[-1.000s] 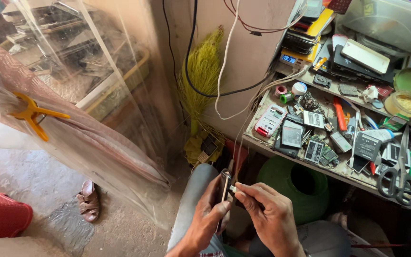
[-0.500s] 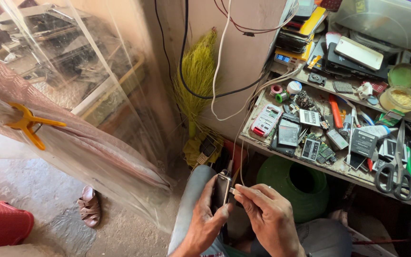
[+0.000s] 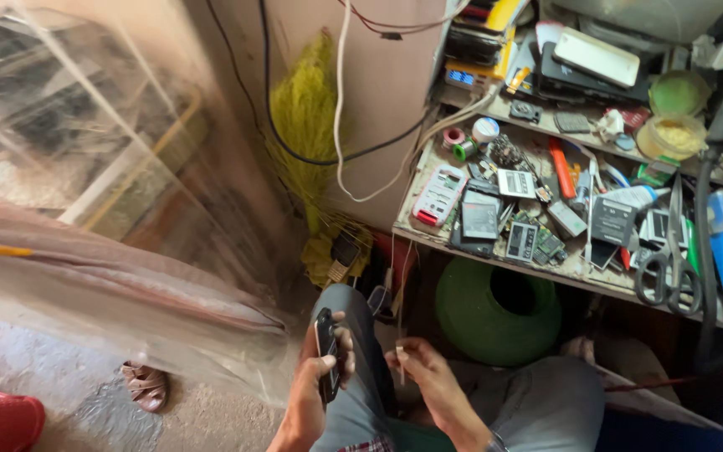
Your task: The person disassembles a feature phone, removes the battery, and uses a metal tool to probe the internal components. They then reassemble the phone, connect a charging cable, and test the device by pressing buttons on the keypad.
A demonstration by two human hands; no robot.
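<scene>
My left hand (image 3: 315, 377) grips a small dark phone (image 3: 325, 343), held upright over my left knee. My right hand (image 3: 424, 381) pinches a thin pale cable end (image 3: 401, 351) a short way to the right of the phone; the cable runs up toward the bench edge. The two hands are apart, both low in the view above my grey trousers (image 3: 537, 402).
A cluttered workbench (image 3: 495, 255) at upper right holds phones, circuit boards, calculators, black scissors (image 3: 663, 268), tape rolls and tubs. A green round container (image 3: 495, 310) sits under it. A yellow broom (image 3: 303, 109) leans on the wall. Plastic sheeting (image 3: 127, 276) and a sandal (image 3: 146, 387) lie left.
The view has swung right and blurred. My hands have drawn apart: the phone now stands clear to the left and the cable end no longer touches it.
</scene>
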